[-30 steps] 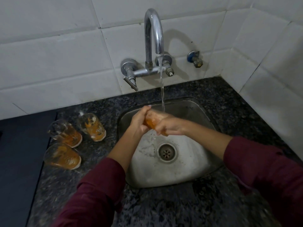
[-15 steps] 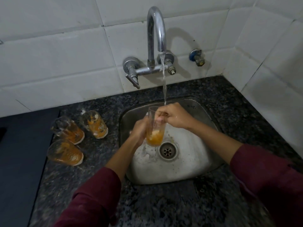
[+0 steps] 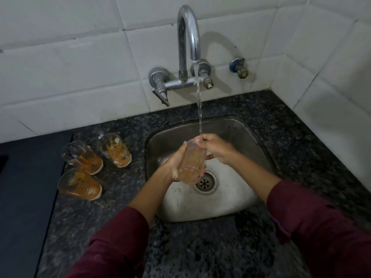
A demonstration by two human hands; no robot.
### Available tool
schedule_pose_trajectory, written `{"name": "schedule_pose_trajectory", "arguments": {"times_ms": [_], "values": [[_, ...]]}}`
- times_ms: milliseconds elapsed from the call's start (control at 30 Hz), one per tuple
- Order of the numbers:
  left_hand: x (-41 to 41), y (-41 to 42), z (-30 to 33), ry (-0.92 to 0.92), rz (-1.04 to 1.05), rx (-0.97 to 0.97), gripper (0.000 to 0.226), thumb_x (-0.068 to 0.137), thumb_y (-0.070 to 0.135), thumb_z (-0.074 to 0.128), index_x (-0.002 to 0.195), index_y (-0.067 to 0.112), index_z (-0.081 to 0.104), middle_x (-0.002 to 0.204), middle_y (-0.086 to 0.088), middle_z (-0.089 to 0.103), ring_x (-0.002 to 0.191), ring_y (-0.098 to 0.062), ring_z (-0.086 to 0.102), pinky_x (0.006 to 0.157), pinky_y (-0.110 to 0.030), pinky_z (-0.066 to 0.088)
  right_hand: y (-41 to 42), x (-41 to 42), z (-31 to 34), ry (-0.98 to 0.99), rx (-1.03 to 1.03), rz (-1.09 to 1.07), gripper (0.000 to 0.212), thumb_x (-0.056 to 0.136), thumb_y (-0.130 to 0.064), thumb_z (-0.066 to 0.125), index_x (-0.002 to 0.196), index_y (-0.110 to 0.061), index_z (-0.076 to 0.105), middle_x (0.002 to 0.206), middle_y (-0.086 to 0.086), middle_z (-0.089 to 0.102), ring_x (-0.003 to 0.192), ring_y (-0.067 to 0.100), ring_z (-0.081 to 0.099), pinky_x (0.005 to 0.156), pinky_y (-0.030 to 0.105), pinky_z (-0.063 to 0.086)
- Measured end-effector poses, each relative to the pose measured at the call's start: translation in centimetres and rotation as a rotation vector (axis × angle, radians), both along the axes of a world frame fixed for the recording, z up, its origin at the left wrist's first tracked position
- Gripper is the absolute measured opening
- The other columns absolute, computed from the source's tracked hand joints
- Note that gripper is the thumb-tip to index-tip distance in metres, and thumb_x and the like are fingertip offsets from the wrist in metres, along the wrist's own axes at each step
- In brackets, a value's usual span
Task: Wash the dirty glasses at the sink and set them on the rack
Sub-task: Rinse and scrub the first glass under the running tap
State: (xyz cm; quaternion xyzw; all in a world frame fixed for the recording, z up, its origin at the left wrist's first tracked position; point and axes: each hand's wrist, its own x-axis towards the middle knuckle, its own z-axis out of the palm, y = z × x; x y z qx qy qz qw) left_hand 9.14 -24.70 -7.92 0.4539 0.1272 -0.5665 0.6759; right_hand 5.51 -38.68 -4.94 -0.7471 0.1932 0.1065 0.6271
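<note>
Under tap [image 3: 188,37], glass [image 3: 191,160] now paler.

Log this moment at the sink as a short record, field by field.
activity: rinsing one glass under running water
left hand: wrapped around the glass from the side
right hand: at the glass rim, fingers at the mouth
glass state: faint orange residue inside
tap: on
sink: drain open, no other dishes in it
waiting: three dirty glasses with orange residue on the counter, left of the sink
rack: not in view
</note>
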Motion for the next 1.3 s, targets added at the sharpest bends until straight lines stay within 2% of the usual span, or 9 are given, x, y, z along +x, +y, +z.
{"name": "schedule_pose_trajectory", "arguments": {"times_ms": [100, 367, 467, 633, 800, 967, 1067, 1200, 1300], "values": [[-0.1, 0.1, -0.1, 0.031, -0.005, -0.037, 0.074, 0.093, 0.065, 0.022, 0.132, 0.008, 0.049, 0.096, -0.022, 0.062, 0.06, -0.03, 0.066, 0.054, -0.033, 0.057, 0.1, -0.3, -0.3, 0.034, 0.032, -0.02, 0.027, 0.098, -0.019, 0.045, 0.116, -0.007, 0.061, 0.102, 0.004, 0.062, 0.091, 0.015, 0.057, 0.086, 0.042, 0.048], [-0.6, 0.2, 0.0, 0.011, 0.041, 0.024, 0.065, 0.096, 0.058, 0.021, 0.11, 0.009, 0.061, 0.096, -0.023, 0.064, 0.074, -0.031, 0.06, 0.051, -0.031, 0.054, 0.0, -0.6, -1.0, 0.068, 0.062, -0.026, 0.028, 0.097, -0.022, 0.047, 0.117, -0.01, 0.062, 0.1, 0.003, 0.062, 0.085, 0.013, 0.056, 0.069, 0.031, 0.044], [-0.3, 0.4, -0.4, -0.049, 0.025, -0.005, 0.066, 0.09, 0.065, 0.037, 0.12, 0.011, 0.06, 0.112, -0.021, 0.061, 0.082, -0.03, 0.064, 0.066, -0.037, 0.056, -0.3, -0.7, -1.0, 0.022, 0.084, -0.016, 0.028, 0.097, -0.022, 0.047, 0.116, -0.009, 0.063, 0.097, 0.003, 0.064, 0.084, 0.014, 0.057, 0.069, 0.03, 0.043], [0.0, 0.6, 0.6, -0.411, -0.075, -0.013, 0.051, 0.075, 0.034, 0.078, 0.119, 0.012, 0.065, 0.112, -0.013, 0.063, 0.099, -0.027, 0.062, 0.098, -0.057, 0.046, -1.3, -0.7, 1.1, -0.263, -0.024, 0.13, 0.028, 0.099, -0.018, 0.042, 0.091, -0.01, 0.067, 0.082, 0.006, 0.066, 0.074, 0.004, 0.061, 0.075, 0.021, 0.046], [-0.6, -0.2, 2.3, -0.801, 0.034, 0.098, 0.044, 0.071, 0.018, 0.081, 0.109, 0.014, 0.06, 0.098, -0.004, 0.065, 0.085, -0.016, 0.064, 0.07, -0.036, 0.055, -1.4, -0.6, 3.5, -0.374, -0.349, 0.214, 0.027, 0.095, -0.01, 0.048, 0.079, -0.005, 0.069, 0.064, 0.001, 0.065, 0.058, 0.001, 0.062, 0.066, 0.014, 0.049], [-2.1, -1.8, 3.5, -1.314, 0.006, 0.567, 0.058, 0.073, 0.028, 0.078, 0.117, 0.017, 0.042, 0.11, -0.003, 0.058, 0.096, -0.023, 0.06, 0.081, -0.039, 0.052, 0.4, -0.2, 4.5, -0.327, -0.811, 0.162, 0.02, 0.091, -0.021, 0.052, 0.089, -0.011, 0.069, 0.09, 0.012, 0.073, 0.088, 0.028, 0.066, 0.084, 0.036, 0.051], [-2.2, -2.4, 3.6, -1.474, 0.005, 0.72, 0.062, 0.073, 0.037, 0.075, 0.12, 0.018, 0.04, 0.119, -0.008, 0.057, 0.101, -0.029, 0.06, 0.083, -0.041, 0.051, 0.9, -0.2, 4.6, -0.305, -0.818, 0.079, 0.015, 0.088, -0.016, 0.055, 0.09, -0.011, 0.068, 0.095, 0.011, 0.072, 0.092, 0.027, 0.065, 0.087, 0.035, 0.049], [0.1, -0.8, 5.2, -1.081, -0.069, 0.175, 0.055, 0.071, 0.022, 0.081, 0.118, 0.017, 0.053, 0.108, -0.003, 0.065, 0.094, -0.016, 0.064, 0.083, -0.033, 0.055, -0.8, -1.0, 4.8, -0.426, -0.505, 0.007, 0.018, 0.091, -0.013, 0.052, 0.083, -0.007, 0.067, 0.069, 0.0, 0.066, 0.06, 0.005, 0.061, 0.065, 0.027, 0.05], [1.4, 0.0, 4.8, -0.711, -0.125, -0.135, 0.045, 0.07, 0.006, 0.076, 0.111, 0.006, 0.057, 0.098, -0.01, 0.064, 0.086, -0.021, 0.064, 0.079, -0.041, 0.056, -1.7, -1.4, 4.8, -0.524, -0.278, 0.12, 0.025, 0.096, -0.016, 0.047, 0.078, -0.016, 0.065, 0.066, 0.0, 0.066, 0.064, 0.013, 0.063, 0.068, 0.032, 0.053]]}}
